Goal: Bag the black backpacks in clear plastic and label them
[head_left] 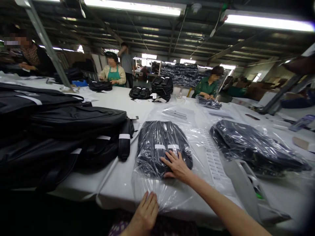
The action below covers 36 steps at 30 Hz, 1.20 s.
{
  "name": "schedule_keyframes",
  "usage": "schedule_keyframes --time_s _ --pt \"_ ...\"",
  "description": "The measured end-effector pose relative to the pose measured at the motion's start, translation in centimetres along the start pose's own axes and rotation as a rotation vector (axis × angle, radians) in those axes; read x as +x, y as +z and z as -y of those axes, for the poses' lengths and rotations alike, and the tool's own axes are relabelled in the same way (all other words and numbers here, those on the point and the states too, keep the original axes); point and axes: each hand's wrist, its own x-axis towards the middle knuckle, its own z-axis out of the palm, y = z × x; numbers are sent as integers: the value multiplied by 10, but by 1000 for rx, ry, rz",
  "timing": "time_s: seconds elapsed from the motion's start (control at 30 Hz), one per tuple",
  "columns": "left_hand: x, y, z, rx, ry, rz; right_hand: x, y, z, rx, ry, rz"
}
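Observation:
A black backpack (150, 157) lies inside a clear plastic bag (169, 196) on the white table (115, 183), its two straps banded with white strips. My right hand (176, 165) rests on top of the bagged backpack with its fingers spread. Near the table's front edge, my left hand (147, 209) is at the gathered lower end of the plastic; its fingers are pressed together, and the thumb is hidden.
Black bags (81, 124) are piled at the left. On the right lie bagged backpacks (253, 144), a label sheet (214, 160) and a grey tape dispenser (248, 190). Several people stand beyond the table, one in a green top (208, 87).

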Motion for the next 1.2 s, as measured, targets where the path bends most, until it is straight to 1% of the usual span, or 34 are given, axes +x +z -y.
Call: schedule_keyframes --time_s 0.03,0.1,0.17,0.23,0.3,0.37,0.43,0.5,0.53,0.6,0.67,0.7,0.77,0.83,0.87,0.9,0.97,1.0,1.03,1.07,1.13,1.2 --pt "1 -3 1 5 14 13 -6 -11 -1 22 -10 -2" --pt "4 -14 0 35 29 56 -27 -33 -2 47 -31 -54" --pt "10 -31 -5 61 29 62 -53 -47 2 37 -67 -123" --pt "22 -54 -9 16 29 1 -74 -49 6 -12 -97 -167" --pt "44 -76 -9 -43 43 -64 -85 -44 9 -99 -90 -209" --pt "70 -87 1 -3 41 -49 -85 -36 10 -188 -86 -248" --pt "94 -85 20 120 66 7 -80 -31 9 -230 -124 -271" --pt "106 -73 43 192 142 105 -76 -29 8 -221 -202 -289" --pt "108 -64 53 198 188 162 -75 -29 7 -207 -237 -301" --pt "102 -48 69 178 266 255 -77 -29 7 -183 -291 -316" --pt "92 -37 73 157 304 309 -84 -33 9 -155 -293 -294" --pt "87 -36 71 157 294 322 -89 -36 10 -136 -278 -264" --pt "81 -41 61 166 204 337 -101 -45 13 -94 -265 -176" --pt "85 -58 48 141 101 343 -113 -53 17 -71 -302 -87" --pt "91 -70 43 104 78 352 -118 -56 19 -68 -330 -48" --pt "100 -81 40 50 80 365 -122 -56 22 -71 -347 -23" --pt "125 -100 42 -78 142 372 -127 -53 26 -97 -322 1" --pt "139 -104 47 -133 180 358 -127 -50 28 -121 -291 4" --pt "153 -104 54 -177 214 327 -127 -46 29 -149 -263 3" --pt "165 -100 62 -208 248 294 -125 -43 30 -173 -254 -4" --pt "182 -82 78 -249 325 269 -124 -37 31 -200 -300 -24" --pt "184 -58 88 -297 397 336 -123 -34 31 -190 -364 -84"
